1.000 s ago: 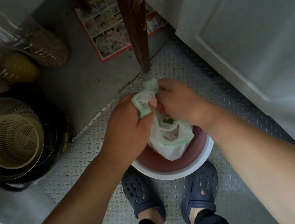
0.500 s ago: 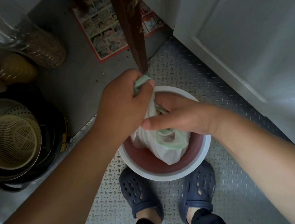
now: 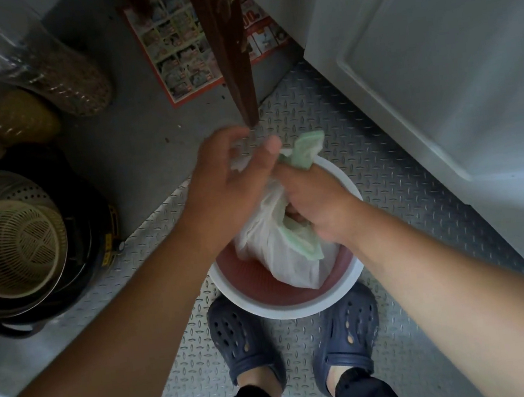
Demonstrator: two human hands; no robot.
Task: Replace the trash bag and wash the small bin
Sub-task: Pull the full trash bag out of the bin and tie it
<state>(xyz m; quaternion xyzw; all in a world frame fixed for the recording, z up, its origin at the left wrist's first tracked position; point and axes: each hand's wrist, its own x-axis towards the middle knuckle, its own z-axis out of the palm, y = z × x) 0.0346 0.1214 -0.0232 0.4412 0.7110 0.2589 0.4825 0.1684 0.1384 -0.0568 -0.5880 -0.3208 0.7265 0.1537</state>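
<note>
Diamond-plate floor point(image 3: 362, 141) | trash bag point(image 3: 280, 255): white, green-edged, bunched | small bin point(image 3: 299, 305): white-rimmed

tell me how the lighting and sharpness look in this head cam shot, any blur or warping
Head view: dim and flat overall, darkest at the left around the stacked pots; the left hand is motion-blurred at its fingers, while the right hand and trash bag are sharper; wide-angle warping bends the white cabinet door and stretches both forearms toward the corners; no strong glare, only soft sheen on the clear jar.
</note>
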